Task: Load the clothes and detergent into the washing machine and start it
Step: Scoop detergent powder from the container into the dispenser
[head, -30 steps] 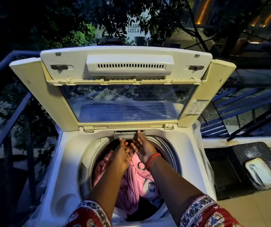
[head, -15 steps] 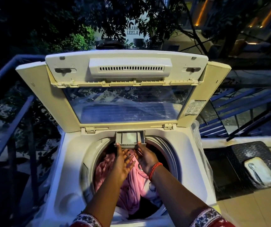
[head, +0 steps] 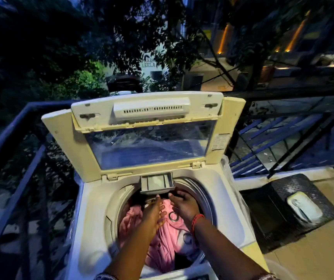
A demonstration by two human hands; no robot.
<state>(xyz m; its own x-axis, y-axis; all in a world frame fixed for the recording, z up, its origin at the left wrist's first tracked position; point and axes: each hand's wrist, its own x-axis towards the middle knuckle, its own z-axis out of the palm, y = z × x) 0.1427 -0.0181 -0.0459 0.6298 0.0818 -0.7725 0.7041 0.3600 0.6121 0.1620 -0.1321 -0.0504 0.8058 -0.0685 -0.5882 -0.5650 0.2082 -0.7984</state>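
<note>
The white top-load washing machine (head: 93, 229) stands with its lid (head: 148, 146) raised. Pink clothes (head: 162, 245) lie in the drum. A small grey detergent drawer (head: 156, 183) juts out over the back rim of the drum. My left hand (head: 153, 212) and my right hand (head: 185, 205) are over the clothes just below the drawer, fingers stretched, tips touching its front underside. Neither hand holds anything. A red thread circles my right wrist.
A white tub with a spoon (head: 304, 207) rests on a black stand (head: 283, 223) to the right of the machine. A dark metal railing (head: 21, 158) runs along the left and behind. Tan floor tiles (head: 313, 255) lie at the right.
The detergent drawer has slid out from under the lid hinge toward me. Both hands drew back with it and now sit lower. The view has pulled back.
</note>
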